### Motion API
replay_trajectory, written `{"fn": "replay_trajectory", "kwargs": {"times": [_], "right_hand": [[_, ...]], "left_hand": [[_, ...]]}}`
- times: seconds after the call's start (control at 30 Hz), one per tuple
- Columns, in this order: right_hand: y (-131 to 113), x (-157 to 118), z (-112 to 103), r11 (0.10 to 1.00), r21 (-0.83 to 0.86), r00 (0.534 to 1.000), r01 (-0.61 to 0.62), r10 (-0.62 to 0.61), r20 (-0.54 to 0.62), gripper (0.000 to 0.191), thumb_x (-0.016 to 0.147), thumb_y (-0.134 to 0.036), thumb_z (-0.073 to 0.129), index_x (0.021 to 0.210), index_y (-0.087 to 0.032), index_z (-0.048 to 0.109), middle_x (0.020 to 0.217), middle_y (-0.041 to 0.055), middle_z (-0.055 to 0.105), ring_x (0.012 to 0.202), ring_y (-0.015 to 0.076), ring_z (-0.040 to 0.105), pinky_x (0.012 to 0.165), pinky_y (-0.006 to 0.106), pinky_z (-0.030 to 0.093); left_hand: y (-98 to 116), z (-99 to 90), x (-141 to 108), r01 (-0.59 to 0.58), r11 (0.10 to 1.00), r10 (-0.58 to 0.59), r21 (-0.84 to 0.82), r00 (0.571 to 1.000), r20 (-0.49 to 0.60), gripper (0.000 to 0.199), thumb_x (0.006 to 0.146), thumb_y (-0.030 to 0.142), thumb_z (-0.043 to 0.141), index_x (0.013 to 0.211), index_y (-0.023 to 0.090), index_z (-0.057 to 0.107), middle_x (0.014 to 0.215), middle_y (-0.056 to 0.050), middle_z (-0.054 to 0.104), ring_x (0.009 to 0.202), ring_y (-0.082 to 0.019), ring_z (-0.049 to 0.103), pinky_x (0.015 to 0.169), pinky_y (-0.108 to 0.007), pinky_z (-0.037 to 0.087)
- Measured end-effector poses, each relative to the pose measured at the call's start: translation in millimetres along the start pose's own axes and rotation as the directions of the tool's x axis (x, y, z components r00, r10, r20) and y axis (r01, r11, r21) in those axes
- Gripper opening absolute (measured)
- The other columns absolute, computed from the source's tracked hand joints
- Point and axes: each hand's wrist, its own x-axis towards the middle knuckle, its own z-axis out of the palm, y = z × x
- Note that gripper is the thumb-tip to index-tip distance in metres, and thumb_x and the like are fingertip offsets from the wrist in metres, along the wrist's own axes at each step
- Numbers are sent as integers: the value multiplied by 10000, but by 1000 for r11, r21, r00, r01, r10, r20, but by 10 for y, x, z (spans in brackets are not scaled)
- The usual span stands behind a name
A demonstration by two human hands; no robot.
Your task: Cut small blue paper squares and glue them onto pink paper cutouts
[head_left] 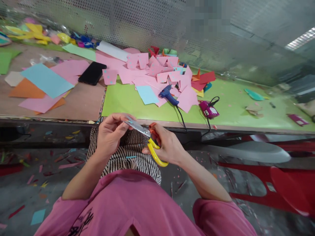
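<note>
My right hand (168, 144) is closed on the handles of a pair of scissors (140, 127), one handle yellow and one orange-red. The blades point up and left and reach my left hand (110, 132). The fingers of my left hand are pinched together at the blade tips; a tiny light-blue bit shows there, too small to make out clearly. Both hands are above my lap, just before the table's front edge. A thin light-blue strip (131, 157) lies on the striped trousers (120, 164).
On the green table surface (118, 105) lie pink cut papers (188, 98), a light-blue sheet (147, 94), a blue glue gun (169, 95) with a cable and a magenta box (209, 109). A black phone (93, 73) lies left. A red chair (290, 190) stands right.
</note>
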Motion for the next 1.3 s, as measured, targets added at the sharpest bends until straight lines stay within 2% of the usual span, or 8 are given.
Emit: {"fn": "replay_trajectory", "kwargs": {"times": [0.23,0.63,0.87,1.17,1.3], "right_hand": [[-1,-29,-3,1000,13,1000,3,-4,20,618,797,-797,624,979,-216,517,679,-47,478,550,128,411,554,273,324],[-17,-53,-6,998,58,1000,1,-3,28,591,814,-785,617,933,-218,499,651,-69,449,519,99,359,530,254,303],[-21,-60,-2,999,48,1000,-12,11,21,608,811,-821,580,847,-231,438,627,-83,409,504,88,329,524,245,285],[-8,-62,4,999,54,1000,1,-1,-8,592,806,-796,617,844,-232,441,618,-84,410,509,94,359,528,247,289],[3,-64,-6,998,62,999,-10,13,-44,602,786,-790,646,766,-243,396,604,-88,374,515,86,318,532,255,267]], "left_hand": [[-11,-7,-8,-6,1000,7,-23,999,39,224,839,419,792,839,237,662,861,-28,740,695,-134,678,672,-273,590],[-24,17,-7,7,994,-4,-108,1000,25,176,813,342,829,815,231,692,847,-9,752,646,-98,668,655,-224,585],[-35,36,-1,8,976,0,-217,999,37,153,786,283,857,813,215,723,840,-4,770,645,-76,678,655,-175,579],[-17,36,-8,40,980,-42,-193,999,-7,188,756,317,879,772,212,724,814,2,763,624,-77,677,634,-178,590],[26,30,-4,64,981,-68,-182,998,-17,188,748,303,884,760,204,724,805,6,758,646,-79,697,635,-166,588]]}}
